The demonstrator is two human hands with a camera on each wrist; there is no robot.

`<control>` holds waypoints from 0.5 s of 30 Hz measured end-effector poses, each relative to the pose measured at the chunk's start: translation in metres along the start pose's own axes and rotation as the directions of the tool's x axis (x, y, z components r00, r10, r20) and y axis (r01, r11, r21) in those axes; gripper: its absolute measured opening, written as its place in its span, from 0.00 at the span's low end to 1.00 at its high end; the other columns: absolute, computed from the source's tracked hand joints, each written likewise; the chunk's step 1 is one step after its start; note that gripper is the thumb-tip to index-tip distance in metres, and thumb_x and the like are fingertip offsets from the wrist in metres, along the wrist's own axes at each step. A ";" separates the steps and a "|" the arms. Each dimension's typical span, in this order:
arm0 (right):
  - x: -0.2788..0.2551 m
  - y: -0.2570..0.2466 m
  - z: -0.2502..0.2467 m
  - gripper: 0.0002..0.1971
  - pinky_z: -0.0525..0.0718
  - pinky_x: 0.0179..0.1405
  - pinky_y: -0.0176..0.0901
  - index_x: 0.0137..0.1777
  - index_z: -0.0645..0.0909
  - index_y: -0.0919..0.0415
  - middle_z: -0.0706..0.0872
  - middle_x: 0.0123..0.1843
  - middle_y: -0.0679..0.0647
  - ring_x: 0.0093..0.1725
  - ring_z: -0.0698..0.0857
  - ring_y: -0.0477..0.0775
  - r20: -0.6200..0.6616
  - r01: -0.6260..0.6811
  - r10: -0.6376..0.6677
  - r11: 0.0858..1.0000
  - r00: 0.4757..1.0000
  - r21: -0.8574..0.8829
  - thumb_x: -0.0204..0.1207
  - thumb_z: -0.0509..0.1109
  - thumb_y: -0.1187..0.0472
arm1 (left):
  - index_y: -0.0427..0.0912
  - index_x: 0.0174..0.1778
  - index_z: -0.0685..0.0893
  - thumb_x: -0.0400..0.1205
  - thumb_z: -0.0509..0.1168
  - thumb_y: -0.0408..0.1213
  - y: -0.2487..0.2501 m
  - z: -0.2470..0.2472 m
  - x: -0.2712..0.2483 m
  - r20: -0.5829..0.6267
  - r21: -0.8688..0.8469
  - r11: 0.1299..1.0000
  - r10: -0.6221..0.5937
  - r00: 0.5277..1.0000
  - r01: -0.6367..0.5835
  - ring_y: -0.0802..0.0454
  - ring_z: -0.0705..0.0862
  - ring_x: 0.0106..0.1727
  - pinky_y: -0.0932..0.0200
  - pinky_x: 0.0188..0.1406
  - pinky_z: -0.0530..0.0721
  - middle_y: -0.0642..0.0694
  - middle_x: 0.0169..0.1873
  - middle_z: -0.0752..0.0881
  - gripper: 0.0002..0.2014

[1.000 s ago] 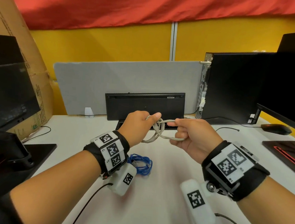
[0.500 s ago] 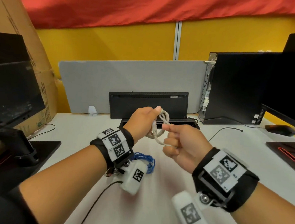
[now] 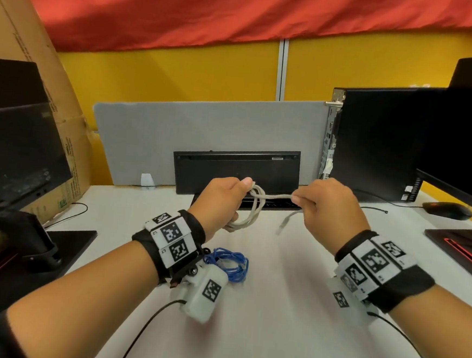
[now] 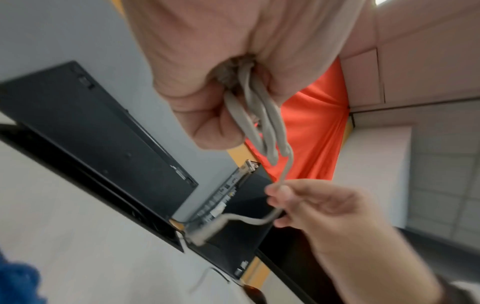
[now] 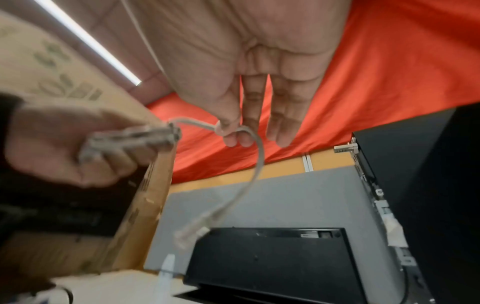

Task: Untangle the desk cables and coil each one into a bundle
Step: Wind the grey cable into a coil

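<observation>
Gripping a bundle of grey cable [image 3: 251, 208] loops, the left hand [image 3: 219, 198] is raised above the white counter [image 3: 275, 309], fingers curled round several strands; the left wrist view shows the loops emerging from the closed fist [image 4: 207, 86]. One strand leaves the bundle and runs across to the right hand [image 3: 328, 206], which pinches it between thumb and forefinger. In the right wrist view the remaining fingers [image 5: 283, 115] of that hand are extended straight, holding nothing. Beyond the pinch the cable's free end hangs down, finishing in a pale connector [image 3: 284, 221] suspended above the counter; motion blur prevents identifying the plug type. The two hands are held apart with the strand between them nearly level.

A coil of blue cable [image 3: 229, 264] lies on the counter just beside the left wrist, partly hidden by the wrist-mounted camera housing.

Behind the hands a black keyboard [image 3: 235, 169] stands on edge against a grey divider panel [image 3: 204, 131]. A black computer case [image 3: 373, 144] stands to the right of the panel, with a dark mouse [image 3: 447, 210] on the counter near it. A monitor [image 3: 15, 139] and a cardboard box [image 3: 40, 64] occupy the left side.
</observation>
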State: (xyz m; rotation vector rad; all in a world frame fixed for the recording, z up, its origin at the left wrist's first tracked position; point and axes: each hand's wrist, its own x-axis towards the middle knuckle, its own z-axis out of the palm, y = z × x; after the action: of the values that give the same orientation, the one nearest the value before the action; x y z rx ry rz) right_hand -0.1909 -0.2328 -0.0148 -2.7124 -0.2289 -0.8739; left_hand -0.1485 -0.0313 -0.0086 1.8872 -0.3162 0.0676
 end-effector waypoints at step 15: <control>-0.012 -0.046 0.013 0.08 0.90 0.45 0.44 0.43 0.91 0.68 0.92 0.39 0.62 0.42 0.92 0.60 0.221 -0.299 0.293 0.252 0.930 0.921 0.77 0.70 0.69 | 0.37 0.44 0.83 0.88 0.56 0.47 0.018 0.041 -0.005 -0.045 -0.439 0.898 0.022 0.999 -0.040 0.54 0.76 0.25 0.61 0.26 0.78 0.46 0.24 0.77 0.18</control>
State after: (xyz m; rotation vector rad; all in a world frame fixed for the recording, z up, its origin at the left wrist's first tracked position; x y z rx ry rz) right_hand -0.2041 -0.1861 -0.0222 -1.4987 -0.1412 -0.3647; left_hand -0.1622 -0.0745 -0.0068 1.4282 -0.3062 0.0488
